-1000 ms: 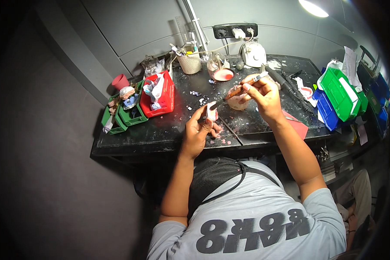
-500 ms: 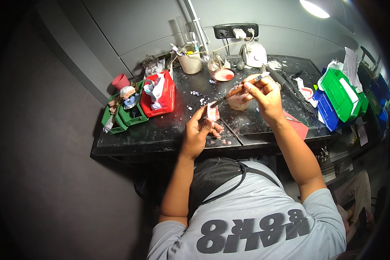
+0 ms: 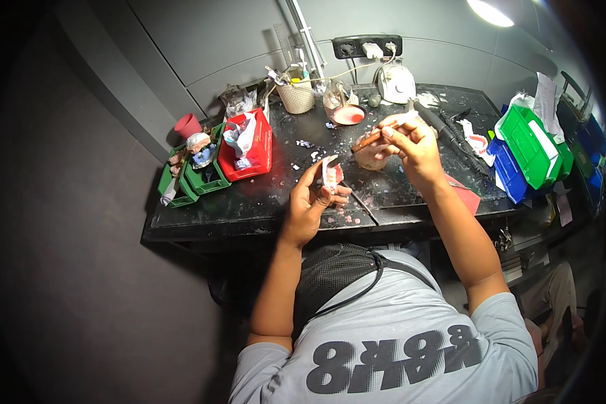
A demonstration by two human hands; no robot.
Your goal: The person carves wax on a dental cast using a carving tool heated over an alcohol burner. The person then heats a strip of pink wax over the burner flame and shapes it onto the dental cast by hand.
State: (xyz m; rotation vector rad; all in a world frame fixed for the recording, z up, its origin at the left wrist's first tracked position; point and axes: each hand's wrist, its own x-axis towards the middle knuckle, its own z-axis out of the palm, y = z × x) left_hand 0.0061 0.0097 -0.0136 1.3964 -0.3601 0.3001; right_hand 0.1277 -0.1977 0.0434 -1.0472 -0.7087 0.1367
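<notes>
My left hand (image 3: 306,210) grips a small denture piece (image 3: 332,176) with pink gum and pale teeth, thumb and fingers closed around its lower part. In my right hand (image 3: 414,145) is a wax knife with a brown handle (image 3: 367,140), slanting down to the left. Its dark blade points at the top of the denture piece; whether they touch I cannot tell. A pale, rounded plaster lump (image 3: 370,159) rests on the bench beyond the knife. Below the denture piece, a thin dark tool (image 3: 365,207) lies by the bench's front edge.
The black bench (image 3: 229,209) carries scattered white and pink scraps. Red bin (image 3: 257,158) and green bins (image 3: 212,176) stand left; green (image 3: 525,145) and blue bins (image 3: 507,175) right. A woven cup (image 3: 296,97), a jar (image 3: 334,101) and a pink dish (image 3: 349,115) sit at the back.
The denture piece has turned in my left hand, so more of its teeth and pink gum show. The knife has shifted slightly right, away from it.
</notes>
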